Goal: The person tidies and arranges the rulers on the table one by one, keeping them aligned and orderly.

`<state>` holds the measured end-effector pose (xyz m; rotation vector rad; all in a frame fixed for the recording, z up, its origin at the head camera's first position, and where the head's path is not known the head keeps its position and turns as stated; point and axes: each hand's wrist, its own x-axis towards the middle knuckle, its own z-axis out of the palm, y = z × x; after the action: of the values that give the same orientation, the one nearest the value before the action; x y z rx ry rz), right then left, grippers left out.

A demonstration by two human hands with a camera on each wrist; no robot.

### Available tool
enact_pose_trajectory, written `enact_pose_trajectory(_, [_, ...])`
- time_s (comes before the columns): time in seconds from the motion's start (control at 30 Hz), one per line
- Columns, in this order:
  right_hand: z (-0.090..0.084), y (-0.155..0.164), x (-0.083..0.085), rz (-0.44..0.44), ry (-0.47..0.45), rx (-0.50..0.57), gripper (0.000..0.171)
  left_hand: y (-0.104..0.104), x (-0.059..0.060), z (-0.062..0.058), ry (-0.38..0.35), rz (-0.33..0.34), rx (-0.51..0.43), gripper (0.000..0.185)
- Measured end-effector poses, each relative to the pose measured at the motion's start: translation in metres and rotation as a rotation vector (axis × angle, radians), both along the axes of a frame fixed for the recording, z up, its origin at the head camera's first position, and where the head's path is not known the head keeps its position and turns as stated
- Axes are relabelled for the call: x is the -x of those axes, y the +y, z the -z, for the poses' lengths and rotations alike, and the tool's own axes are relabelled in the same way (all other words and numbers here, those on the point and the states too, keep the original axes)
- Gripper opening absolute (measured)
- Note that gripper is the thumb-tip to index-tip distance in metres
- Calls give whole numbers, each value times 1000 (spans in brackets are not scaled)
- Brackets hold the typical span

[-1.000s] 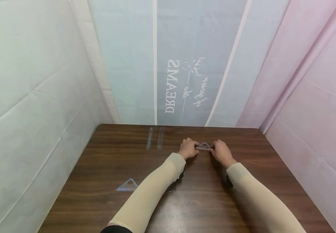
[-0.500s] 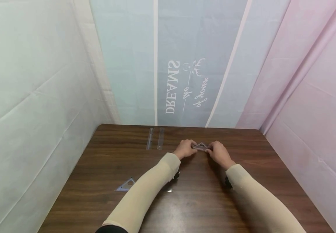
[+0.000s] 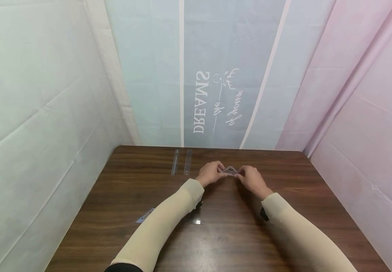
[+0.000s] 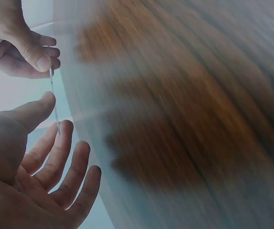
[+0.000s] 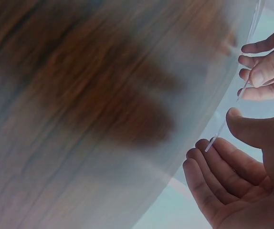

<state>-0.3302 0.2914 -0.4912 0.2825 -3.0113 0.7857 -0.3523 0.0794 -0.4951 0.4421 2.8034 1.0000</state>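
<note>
A small clear set square (image 3: 230,171) is held between both hands over the far part of the table. My left hand (image 3: 210,173) pinches its left corner between thumb and fingers, and my right hand (image 3: 253,180) pinches the right corner. Seen edge-on in the left wrist view, the set square (image 4: 55,102) is a thin line close above the wood. The right wrist view shows its corner at the fingertips of my right hand (image 5: 242,176). To the left of the hands lie two clear rulers, one (image 3: 175,162) beside the other (image 3: 188,162).
Another set square (image 3: 144,216), blue-tinted, lies at the left, partly covered by the left sleeve (image 3: 161,223). A flat clear piece (image 3: 197,222) with a bright reflection shows beside that forearm. The brown wooden table (image 3: 236,241) meets a printed curtain (image 3: 155,94) at its far edge.
Both hands have shifted left with the set square between them, closer to the rulers. The left sleeve now covers more of the blue-tinted set square, and more of the flat clear piece shows.
</note>
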Motion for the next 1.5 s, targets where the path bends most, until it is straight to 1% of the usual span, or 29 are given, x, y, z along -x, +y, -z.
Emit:
enact_pose_trajectory(0.2, [-5,-8,-1,-28,1,31,21,-15,0,-5,11,6,-11,31])
enact_pose_trajectory(0.33, [-8,-12,-3,-47,7,45,20,-22,3,-3,6,18,-13,34])
enact_pose_trajectory(0.43, [-10,-16,-6,-57,8,51,19,-27,2,-3,6,10,-9,34])
enact_pose_trajectory(0.63, [-12,-24,-10,-71,-19,70,19,-37,-4,-7,19,3,-1,31])
enact_pose_trajectory(0.87, [-17,-32,-15,-84,-38,93,20,-47,-8,-12,27,20,15,31])
enact_pose_trajectory(1.07, [-21,-34,-19,-103,-71,107,23,-54,-16,-17,48,35,34,31])
enact_pose_trajectory(1.23, [-22,-35,-22,-138,-80,108,25,-57,-24,-18,72,51,46,31])
enact_pose_trajectory(1.5, [-24,-41,-29,-168,-84,112,27,-65,-35,-18,101,51,55,32])
